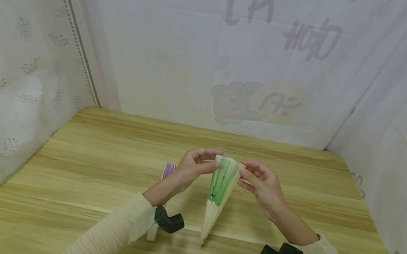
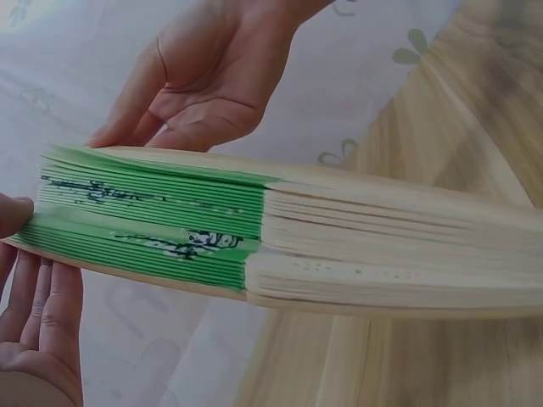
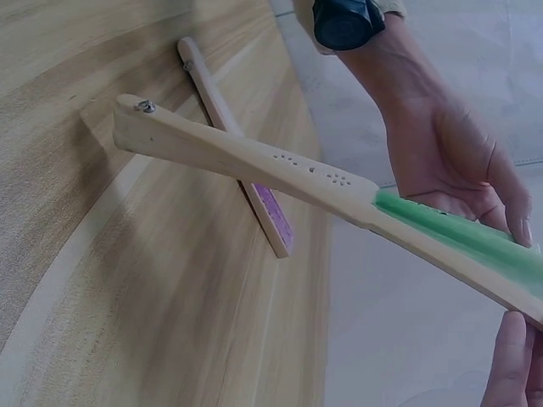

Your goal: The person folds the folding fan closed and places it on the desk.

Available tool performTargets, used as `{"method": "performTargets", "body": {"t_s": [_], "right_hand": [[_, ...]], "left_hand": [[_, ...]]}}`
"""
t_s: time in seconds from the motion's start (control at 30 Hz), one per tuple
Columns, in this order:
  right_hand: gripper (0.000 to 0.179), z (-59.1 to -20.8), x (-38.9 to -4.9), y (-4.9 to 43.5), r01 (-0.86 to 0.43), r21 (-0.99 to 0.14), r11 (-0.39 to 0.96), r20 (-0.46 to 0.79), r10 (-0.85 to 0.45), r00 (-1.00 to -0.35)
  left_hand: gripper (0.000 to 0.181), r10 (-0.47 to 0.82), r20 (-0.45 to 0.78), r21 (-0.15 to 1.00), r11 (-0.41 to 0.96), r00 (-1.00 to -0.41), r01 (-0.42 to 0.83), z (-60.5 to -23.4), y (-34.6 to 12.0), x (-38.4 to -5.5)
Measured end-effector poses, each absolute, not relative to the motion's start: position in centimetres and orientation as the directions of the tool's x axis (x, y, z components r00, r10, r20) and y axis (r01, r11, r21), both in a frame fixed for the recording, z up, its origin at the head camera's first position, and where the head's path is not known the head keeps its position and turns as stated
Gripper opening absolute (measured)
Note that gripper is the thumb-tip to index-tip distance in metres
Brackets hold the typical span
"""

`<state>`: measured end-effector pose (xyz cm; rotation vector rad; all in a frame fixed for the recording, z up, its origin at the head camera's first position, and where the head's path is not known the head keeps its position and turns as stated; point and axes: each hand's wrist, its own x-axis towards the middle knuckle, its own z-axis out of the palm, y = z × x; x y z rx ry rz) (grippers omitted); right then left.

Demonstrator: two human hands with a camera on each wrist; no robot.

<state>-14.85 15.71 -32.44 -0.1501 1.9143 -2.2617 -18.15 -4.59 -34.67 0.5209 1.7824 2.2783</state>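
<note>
A green folding fan (image 1: 223, 181), partly spread, stands over the table with its pivot end pointing down toward the front. The left hand (image 1: 197, 167) pinches its upper left edge between thumb and fingers. At the upper right edge, the right hand (image 1: 262, 189) grips the outer wooden rib. In the left wrist view, the fan's green pleats (image 2: 153, 220) show dark printed marks above pale wooden ribs (image 2: 356, 246). A metal pivot pin (image 3: 146, 107) and small cut-out holes in the outer rib appear in the right wrist view.
A folded fan with a purple strip (image 1: 168, 169) lies on the wooden table (image 1: 101, 164), left of the green fan and partly hidden beneath the left forearm. Black wrist devices (image 1: 169, 221) sit on both wrists. Patterned white curtains (image 1: 160, 49) enclose the table's back and sides.
</note>
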Motion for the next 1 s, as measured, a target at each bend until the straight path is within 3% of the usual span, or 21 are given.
{"method": "performTargets", "body": {"t_s": [1.0], "right_hand": [[0.017,-32.76,-14.91,15.77,0.093,-0.975,-0.204,-0.04,-0.25,-0.967]], "left_hand": [[0.034,0.416,0.139,0.975,-0.217,-0.899,0.05,-34.03,-4.62,-17.81]]}}
